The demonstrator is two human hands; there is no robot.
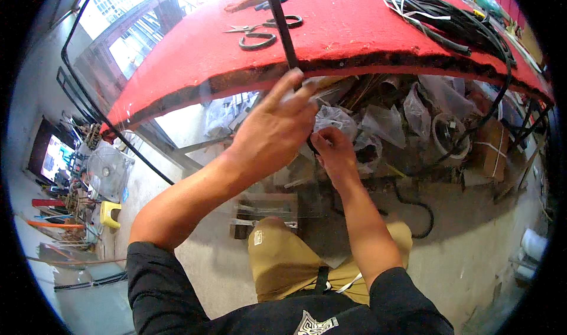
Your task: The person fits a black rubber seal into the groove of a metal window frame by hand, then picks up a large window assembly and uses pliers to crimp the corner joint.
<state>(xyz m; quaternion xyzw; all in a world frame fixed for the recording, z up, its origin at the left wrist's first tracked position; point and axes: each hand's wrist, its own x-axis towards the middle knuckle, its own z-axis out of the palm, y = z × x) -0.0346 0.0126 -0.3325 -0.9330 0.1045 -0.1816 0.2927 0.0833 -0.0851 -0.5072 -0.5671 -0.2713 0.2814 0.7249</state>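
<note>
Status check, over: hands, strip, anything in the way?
Left hand on black strip, grip blurred. Right hand pinching lower down. Strip running up past edge of red table. Open scissors on table, clear of both hands.

Between the scissors point(254, 27) and the bundle of black cable point(472, 31), a bare stretch of the red tabletop point(354, 34) lies open from above, but the black strip point(283, 28) crosses the view in front of the scissors' handles and bars a straight sideways reach to them. The tabletop's thick front edge point(366, 67) stands near the left hand's fingers point(282, 90), and plastic bags point(381, 125) crowd the space below it, near the right hand's fingers point(331, 140). Farther left, a curved black bar point(134, 153) slants past the tabletop's corner, with bare floor point(144, 190) between it and the yellow stool point(110, 214).
</note>
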